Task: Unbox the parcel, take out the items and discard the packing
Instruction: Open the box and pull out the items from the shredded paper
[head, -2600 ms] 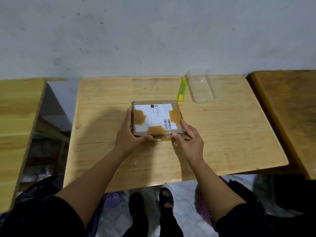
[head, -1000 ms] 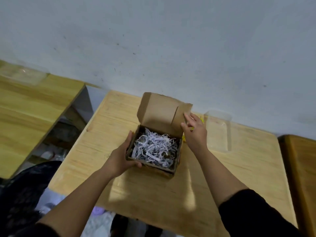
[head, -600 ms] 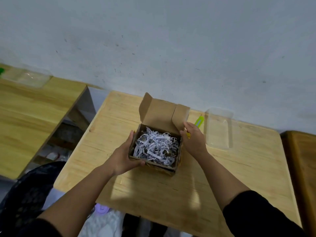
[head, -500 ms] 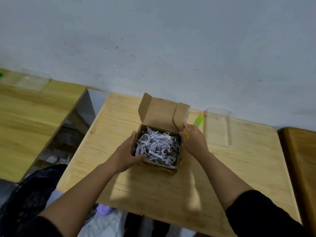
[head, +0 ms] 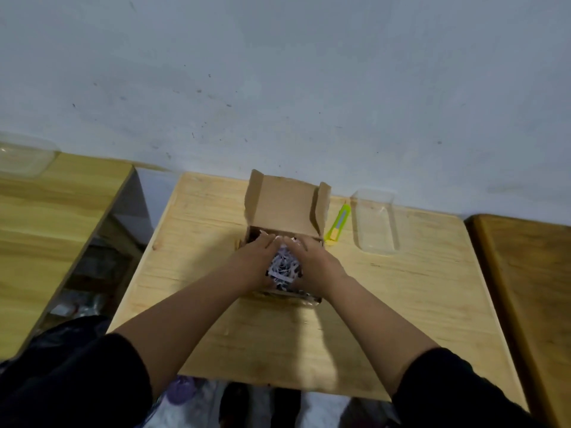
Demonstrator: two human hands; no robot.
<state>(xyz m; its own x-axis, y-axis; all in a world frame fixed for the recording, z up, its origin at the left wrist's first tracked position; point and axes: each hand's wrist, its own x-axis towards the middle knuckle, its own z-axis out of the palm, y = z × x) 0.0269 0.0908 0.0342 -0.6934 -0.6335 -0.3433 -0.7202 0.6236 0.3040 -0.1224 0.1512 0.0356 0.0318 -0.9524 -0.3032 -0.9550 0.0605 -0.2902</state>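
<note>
A small brown cardboard box (head: 285,208) stands open in the middle of the wooden table (head: 401,304), its lid upright at the far side. White and purple shredded paper (head: 282,268) fills it. My left hand (head: 251,262) and my right hand (head: 313,261) are both inside the box, cupped around the shreds from either side, with fingertips meeting at the far end. Whatever lies under the paper is hidden.
A yellow-green utility knife (head: 338,223) lies just right of the box, and a clear plastic tub (head: 375,222) beyond it. Wooden tables flank this one, the left (head: 46,227) bearing another clear tub (head: 24,159). A black bag (head: 61,350) sits at the lower left.
The taped box was opened and its lid folded back. Since half a second ago both hands left the box's sides and went into the shredded paper.
</note>
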